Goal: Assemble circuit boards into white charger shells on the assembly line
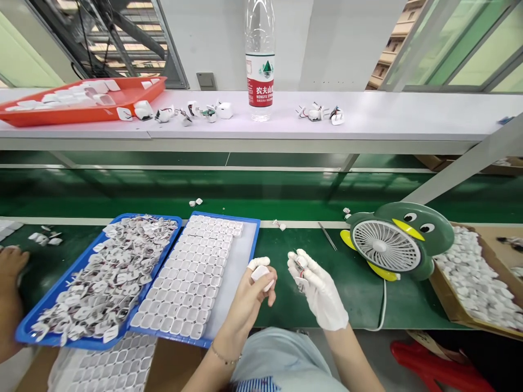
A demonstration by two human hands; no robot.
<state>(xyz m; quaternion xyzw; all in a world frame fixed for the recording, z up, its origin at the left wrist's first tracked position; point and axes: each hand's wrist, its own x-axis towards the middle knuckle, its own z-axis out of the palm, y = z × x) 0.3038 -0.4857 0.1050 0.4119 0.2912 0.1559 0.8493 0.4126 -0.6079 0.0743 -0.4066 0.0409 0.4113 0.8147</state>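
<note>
My left hand (252,291), bare apart from a white covering on one finger, is closed around a small white plastic housing (262,277). In my white-gloved right hand (319,291) I pinch a small wired electronic part (300,265), its details too small to make out. The two hands are apart, above the green bench. To the left, a blue tray (256,228) carries rows of white housings like the one I hold. Beyond it lies another blue tray (26,326), heaped with small white wired parts.
A green fan (439,231) and a cardboard box (443,294) of white pieces stand at right. Tweezers (327,236) lie behind my right hand. A shelf (368,117) bears a water bottle (260,65) and a red tray (81,116). Another person's hand (12,267) rests far left.
</note>
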